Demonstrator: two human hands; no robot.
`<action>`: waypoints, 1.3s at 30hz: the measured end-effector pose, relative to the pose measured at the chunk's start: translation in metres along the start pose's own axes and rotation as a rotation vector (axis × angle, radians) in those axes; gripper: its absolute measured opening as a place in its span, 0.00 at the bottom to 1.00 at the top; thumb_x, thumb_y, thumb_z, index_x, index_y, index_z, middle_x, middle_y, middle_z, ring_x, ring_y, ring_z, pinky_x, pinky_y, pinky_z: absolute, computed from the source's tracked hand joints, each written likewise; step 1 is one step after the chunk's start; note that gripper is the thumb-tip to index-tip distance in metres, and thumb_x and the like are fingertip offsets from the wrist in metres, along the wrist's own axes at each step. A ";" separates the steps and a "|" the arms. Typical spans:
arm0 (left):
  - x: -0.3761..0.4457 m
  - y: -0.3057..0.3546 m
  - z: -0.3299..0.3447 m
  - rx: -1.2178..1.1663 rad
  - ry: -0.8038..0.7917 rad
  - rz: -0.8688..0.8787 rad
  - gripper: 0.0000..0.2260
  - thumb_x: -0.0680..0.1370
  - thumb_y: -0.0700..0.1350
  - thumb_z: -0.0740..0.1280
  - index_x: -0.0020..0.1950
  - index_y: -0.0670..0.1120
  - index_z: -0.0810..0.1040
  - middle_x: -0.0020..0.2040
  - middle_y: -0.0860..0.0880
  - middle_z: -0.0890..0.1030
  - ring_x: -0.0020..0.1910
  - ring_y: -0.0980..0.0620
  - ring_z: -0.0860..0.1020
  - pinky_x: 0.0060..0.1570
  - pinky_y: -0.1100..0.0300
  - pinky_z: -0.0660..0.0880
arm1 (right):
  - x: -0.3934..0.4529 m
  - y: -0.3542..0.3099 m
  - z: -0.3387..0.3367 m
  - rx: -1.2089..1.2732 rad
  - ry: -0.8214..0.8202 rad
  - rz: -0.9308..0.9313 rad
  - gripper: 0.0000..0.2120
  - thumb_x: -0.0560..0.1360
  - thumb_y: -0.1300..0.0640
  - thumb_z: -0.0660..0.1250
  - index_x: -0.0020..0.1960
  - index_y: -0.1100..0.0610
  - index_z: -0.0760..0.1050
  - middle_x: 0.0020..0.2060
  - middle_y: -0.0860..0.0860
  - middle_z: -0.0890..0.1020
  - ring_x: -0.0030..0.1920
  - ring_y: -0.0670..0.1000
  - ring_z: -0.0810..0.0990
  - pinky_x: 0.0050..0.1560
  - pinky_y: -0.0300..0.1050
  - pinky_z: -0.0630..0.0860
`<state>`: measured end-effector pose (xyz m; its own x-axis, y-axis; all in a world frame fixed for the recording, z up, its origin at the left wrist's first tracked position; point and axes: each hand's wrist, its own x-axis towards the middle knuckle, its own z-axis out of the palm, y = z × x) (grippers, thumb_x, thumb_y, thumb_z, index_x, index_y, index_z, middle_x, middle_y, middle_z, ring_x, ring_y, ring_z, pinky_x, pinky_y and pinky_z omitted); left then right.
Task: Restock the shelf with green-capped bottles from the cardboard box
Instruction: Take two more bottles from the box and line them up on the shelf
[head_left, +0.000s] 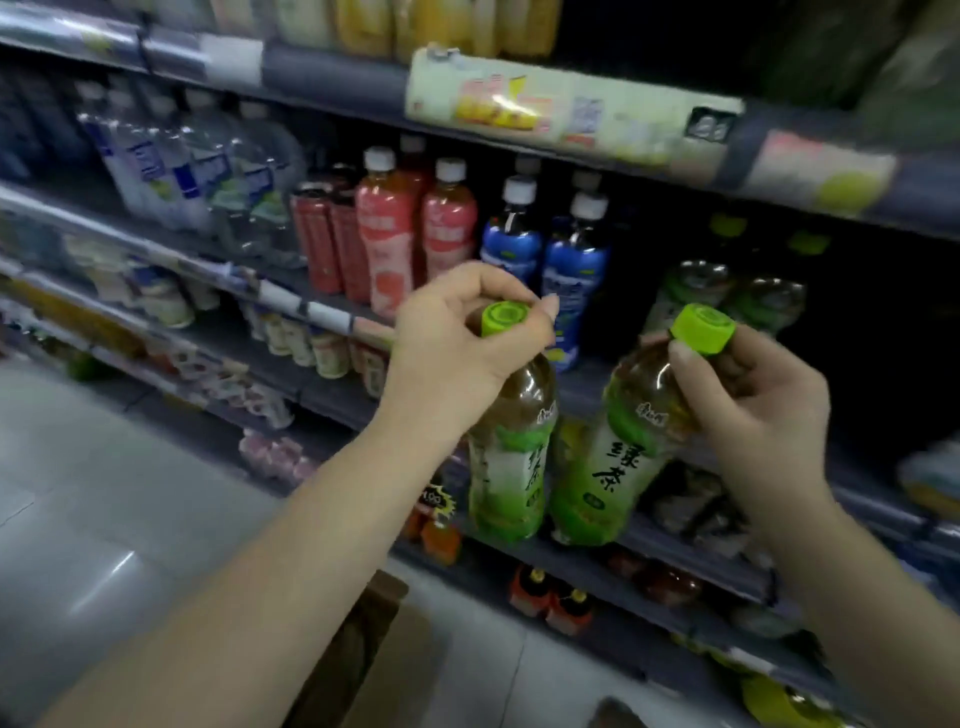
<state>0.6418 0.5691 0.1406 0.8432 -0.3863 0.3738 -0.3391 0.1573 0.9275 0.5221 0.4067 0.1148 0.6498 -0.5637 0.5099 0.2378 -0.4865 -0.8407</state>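
Note:
I hold two green-capped tea bottles up in front of the shelf (597, 389). My left hand (457, 343) grips the neck of the left bottle (511, 452), fingers curled just under its green cap. My right hand (748, 395) pinches the neck of the right bottle (618, 457), which tilts to the left and shows a green label with dark characters. Two more green-capped bottles (727, 296) stand in the dark at the back of the shelf, right of the blue ones. A corner of the cardboard box (384, 618) shows on the floor below my left forearm.
Blue-labelled bottles (571, 280), pink bottles (415, 234), red cans (322, 239) and clear water bottles (197, 171) fill the same shelf to the left. A price strip (571, 114) runs along the shelf above. Lower shelves hold small bottles. Grey floor tiles (104, 493) lie at left.

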 end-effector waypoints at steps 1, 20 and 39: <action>0.006 0.003 0.017 -0.032 -0.057 0.017 0.06 0.69 0.44 0.73 0.35 0.51 0.78 0.33 0.45 0.83 0.32 0.53 0.82 0.32 0.62 0.76 | 0.003 0.001 -0.014 -0.031 0.033 -0.025 0.05 0.73 0.51 0.69 0.46 0.42 0.80 0.39 0.36 0.84 0.41 0.37 0.82 0.41 0.32 0.77; 0.040 -0.004 0.254 -0.253 -0.336 0.250 0.05 0.70 0.44 0.72 0.38 0.52 0.78 0.33 0.52 0.84 0.34 0.56 0.83 0.38 0.65 0.76 | 0.031 0.055 -0.208 -0.406 0.369 -0.171 0.14 0.75 0.50 0.67 0.56 0.57 0.80 0.43 0.39 0.81 0.42 0.37 0.80 0.41 0.34 0.77; 0.049 -0.029 0.281 -0.231 -0.226 0.253 0.02 0.70 0.44 0.71 0.38 0.52 0.80 0.32 0.55 0.83 0.35 0.57 0.82 0.40 0.66 0.75 | 0.052 0.091 -0.203 -0.318 0.414 -0.209 0.11 0.75 0.55 0.68 0.55 0.58 0.78 0.43 0.42 0.81 0.44 0.40 0.80 0.45 0.36 0.77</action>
<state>0.5760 0.2902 0.1327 0.6237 -0.4950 0.6050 -0.3999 0.4630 0.7910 0.4309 0.1983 0.1017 0.2591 -0.6174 0.7428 0.0602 -0.7572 -0.6504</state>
